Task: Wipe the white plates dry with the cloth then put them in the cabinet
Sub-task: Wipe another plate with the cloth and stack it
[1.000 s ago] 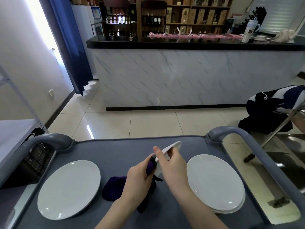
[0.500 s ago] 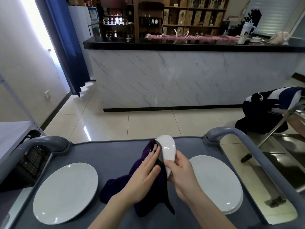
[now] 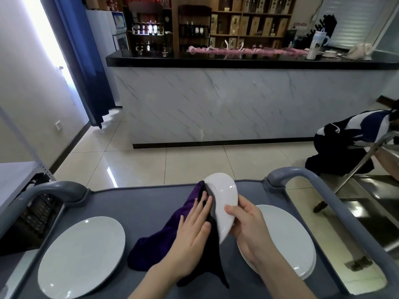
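My right hand [image 3: 246,225] grips a white plate [image 3: 224,199] by its lower edge and holds it nearly on edge above the grey cart top [image 3: 138,203]. With straight fingers, my left hand [image 3: 194,227] presses a dark purple cloth [image 3: 164,236] flat against the plate's left face. The cloth hangs down onto the cart. Another white plate [image 3: 82,255] lies flat on the cart's left side. At the right a small stack of white plates [image 3: 285,238] rests, partly hidden by my right hand.
The cart has grey curved handles at the left [image 3: 43,193] and right [image 3: 302,175]. A marble-fronted counter [image 3: 237,104] stands across the tiled floor. A crouching person [image 3: 349,139] is at the right, by a metal frame [image 3: 367,156]. A shelf unit [image 3: 13,175] is at the left.
The plate turned from edge-on to show its underside, and the cloth spread up over its left face. My left hand went from clutching the bunched cloth to pressing it flat.
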Tool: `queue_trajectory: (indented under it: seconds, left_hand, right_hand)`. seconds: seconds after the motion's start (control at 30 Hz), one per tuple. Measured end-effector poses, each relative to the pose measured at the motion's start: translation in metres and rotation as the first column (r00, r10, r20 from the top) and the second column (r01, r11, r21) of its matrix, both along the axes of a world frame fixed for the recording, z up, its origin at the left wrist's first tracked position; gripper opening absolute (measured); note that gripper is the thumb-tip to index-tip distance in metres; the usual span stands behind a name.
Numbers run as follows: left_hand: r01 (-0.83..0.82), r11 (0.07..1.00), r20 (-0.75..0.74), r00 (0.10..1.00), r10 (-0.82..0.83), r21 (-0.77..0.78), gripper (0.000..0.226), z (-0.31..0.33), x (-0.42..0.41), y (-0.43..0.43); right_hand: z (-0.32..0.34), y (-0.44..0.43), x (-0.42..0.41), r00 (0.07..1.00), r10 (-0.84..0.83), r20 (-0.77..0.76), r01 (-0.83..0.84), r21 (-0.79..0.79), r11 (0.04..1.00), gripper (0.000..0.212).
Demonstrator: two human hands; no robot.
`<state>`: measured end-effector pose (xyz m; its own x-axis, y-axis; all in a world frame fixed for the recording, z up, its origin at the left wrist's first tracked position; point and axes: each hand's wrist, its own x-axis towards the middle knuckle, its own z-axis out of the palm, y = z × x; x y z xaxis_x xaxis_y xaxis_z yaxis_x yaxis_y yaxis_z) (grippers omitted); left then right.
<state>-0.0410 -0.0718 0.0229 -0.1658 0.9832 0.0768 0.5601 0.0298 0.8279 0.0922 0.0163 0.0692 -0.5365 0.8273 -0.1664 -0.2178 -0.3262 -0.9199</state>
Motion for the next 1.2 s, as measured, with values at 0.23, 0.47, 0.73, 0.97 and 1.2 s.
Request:
queue_trajectory:
  seconds: [0.23,0.47,0.73,0.97,1.2]
  left_hand:
    - [-0.039,0.992,0.038,0.999,0.035,0.121,0.052,0.01,-0.01,0.016]
    - [-0.175,0.98,0.172,0.973,0.157,0.092,0.054,-0.017,-0.042,0.014]
    - [-0.09,0.992,0.028,0.996,0.088,0.088,0.055,-0.012,0.008,-0.008]
    - [-0.075,0.984,-0.057,0.995,0.086,0.163,0.049,0.014,-0.008,0.023]
    - [-0.187,0.973,0.122,0.978,0.171,0.134,0.049,-0.013,-0.038,0.029]
  right_hand:
    - [0.003,-0.012,0.0,0.984,0.178,0.026,-0.18,0.105,0.978,0.039]
    - [0.011,-0.011,0.011,0.981,0.194,0.023,-0.195,0.134,0.972,0.038]
    - [0.007,0.003,-0.002,0.996,0.064,-0.066,-0.064,-0.009,0.998,0.039]
    - [-0.003,-0.016,-0.003,0.971,0.239,0.023,-0.24,0.035,0.97,0.039]
    - [0.0,-0.01,0.013,0.975,0.22,0.025,-0.221,0.085,0.972,0.039]
